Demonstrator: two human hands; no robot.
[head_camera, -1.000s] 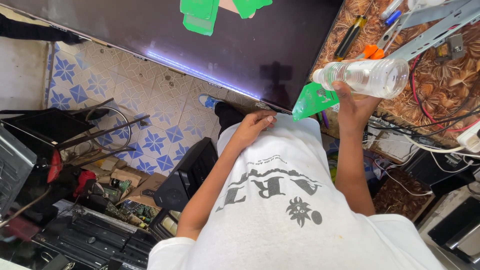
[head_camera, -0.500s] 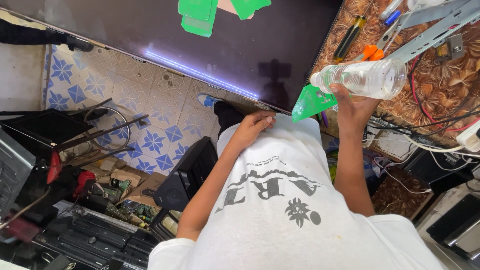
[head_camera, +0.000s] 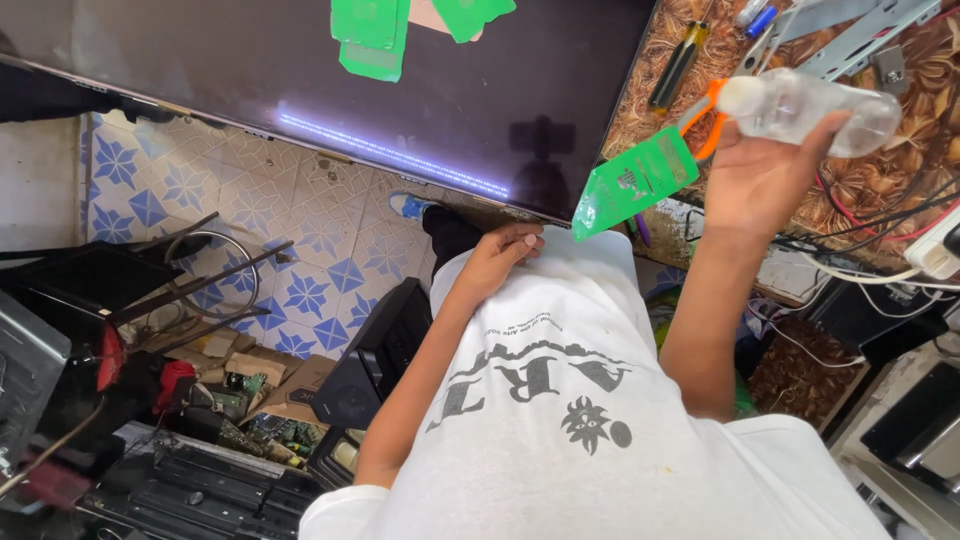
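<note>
Clear plastic bottle (head_camera: 800, 108) lies sideways in the right hand (head_camera: 762, 175), raised over the edge of the patterned workbench (head_camera: 905, 180), cap end pointing left toward the orange-handled scissors (head_camera: 708, 105). Right hand cups it from underneath, fingers wrapped round the middle of the body. Bottle looks thin-walled and light, probably near empty or holding a little clear liquid; hard to tell. Smooth sides, likely to dent under a hard squeeze and could slip if wet, so a mid-body wrap like this one is the safe hold, neck as second choice. A green card (head_camera: 635, 182) sticks out just below and left of the hand; cannot tell whether the fingers pinch it too. Left hand (head_camera: 503, 252) rests loosely curled on the white shirt (head_camera: 600, 400), holding nothing. Beyond the bottle: a big dark screen (head_camera: 300, 90) lying flat with green tape patches (head_camera: 372, 35), a screwdriver (head_camera: 678, 65), cables (head_camera: 880, 250) at right, tiled floor (head_camera: 250, 220) and electronics scrap lower left.
</note>
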